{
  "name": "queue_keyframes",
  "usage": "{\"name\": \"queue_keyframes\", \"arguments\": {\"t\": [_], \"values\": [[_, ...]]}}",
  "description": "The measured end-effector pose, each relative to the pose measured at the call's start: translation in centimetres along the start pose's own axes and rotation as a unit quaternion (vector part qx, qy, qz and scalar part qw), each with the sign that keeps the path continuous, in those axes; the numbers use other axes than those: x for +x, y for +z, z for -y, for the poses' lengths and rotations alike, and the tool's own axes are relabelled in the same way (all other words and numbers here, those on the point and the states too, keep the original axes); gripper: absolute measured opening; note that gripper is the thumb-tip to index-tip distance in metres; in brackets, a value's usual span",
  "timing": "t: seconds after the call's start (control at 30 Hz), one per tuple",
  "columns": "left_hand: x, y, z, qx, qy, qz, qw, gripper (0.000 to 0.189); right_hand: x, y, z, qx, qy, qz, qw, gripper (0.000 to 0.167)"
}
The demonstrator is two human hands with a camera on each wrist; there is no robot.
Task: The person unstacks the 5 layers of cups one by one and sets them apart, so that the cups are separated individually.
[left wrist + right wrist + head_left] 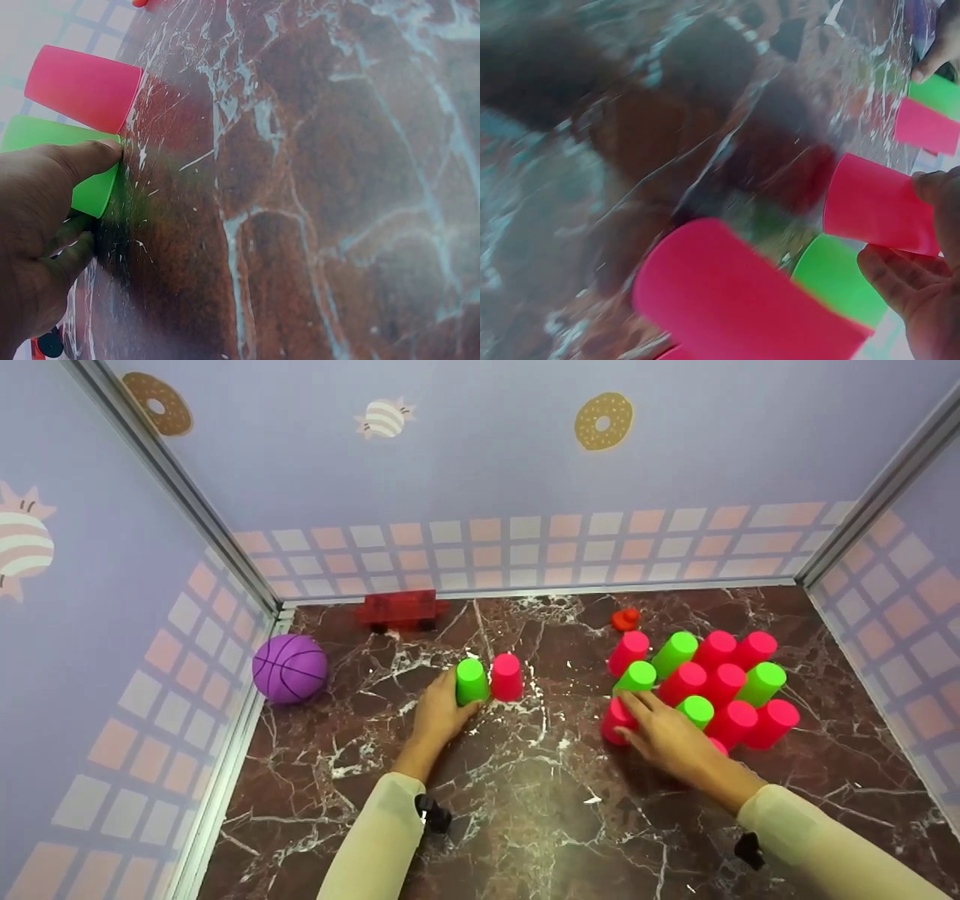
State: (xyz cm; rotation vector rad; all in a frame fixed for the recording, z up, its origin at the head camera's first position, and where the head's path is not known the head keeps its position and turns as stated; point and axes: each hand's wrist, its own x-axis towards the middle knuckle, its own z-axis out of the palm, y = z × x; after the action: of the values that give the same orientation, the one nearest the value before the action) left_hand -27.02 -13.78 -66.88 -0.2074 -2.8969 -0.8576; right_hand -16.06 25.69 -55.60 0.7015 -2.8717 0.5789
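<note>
My left hand [441,709] grips an upside-down green cup [472,682], thumb on its near side and fingers behind. Right beside that cup stands a pink cup [507,678], also mouth down. In the left wrist view the green cup [95,191] rests on the marbled surface. Over on the right, my right hand [671,739] holds a pink cup [618,723] at the near left corner of a cluster of upturned cups. The right wrist view shows that pink cup [870,202] between thumb and fingers, with a green cup [832,281] close by.
Several pink and green cups [725,684] stand close together on the right. A purple ball [289,668] sits at the left wall, a red toy car [401,611] near the back wall. Behind the cluster lies a small red-orange toy [625,619]. Patterned walls enclose the marbled surface [555,810].
</note>
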Motion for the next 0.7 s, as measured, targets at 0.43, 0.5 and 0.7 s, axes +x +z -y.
{"name": "queue_keyframes", "arguments": {"t": [0.43, 0.5, 0.7], "values": [[0.0, 0.1, 0.4, -0.001, 0.009, -0.004, 1.0, 0.081, -1.0, -0.6, -1.6, 0.002, 0.026, -0.006, 0.9996, 0.065], [0.0, 0.1, 0.3, -0.004, 0.01, -0.005, 0.9999, 0.08, -1.0, -0.5, -1.7, 0.003, 0.028, -0.007, 0.9996, 0.065], [0.0, 0.0, 0.0, -0.01, 0.014, -0.01, 0.9998, 0.079, -1.0, -0.5, -1.8, 0.003, 0.034, -0.008, 0.9994, 0.063]]}}
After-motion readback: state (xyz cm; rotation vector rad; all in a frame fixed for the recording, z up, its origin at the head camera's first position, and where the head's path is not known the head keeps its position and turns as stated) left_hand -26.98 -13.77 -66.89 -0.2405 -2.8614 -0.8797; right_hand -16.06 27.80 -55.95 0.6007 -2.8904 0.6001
